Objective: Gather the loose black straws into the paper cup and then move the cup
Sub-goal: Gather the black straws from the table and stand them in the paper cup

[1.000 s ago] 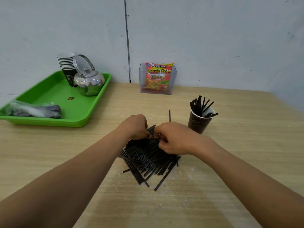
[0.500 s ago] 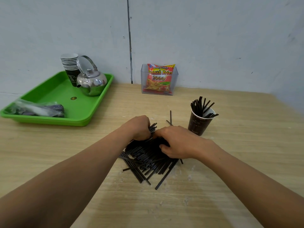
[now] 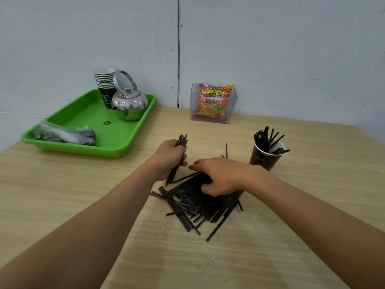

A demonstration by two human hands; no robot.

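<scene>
head | left hand fisted on a bundle, mid-lengths hidden | right hand curled over pile, fingertips hidden, grasp unclear | cup right, part-filled | forearms cut off near edge

The right hand hides part of the straw pile; both forearms run off the frame's bottom edge.

Pale blue-grey wall running across the far side, a dark vertical seam dividing it; light wood-grain table filling the near ground, lying evenly lit, showing whitish scuffs near right of centre.
</scene>
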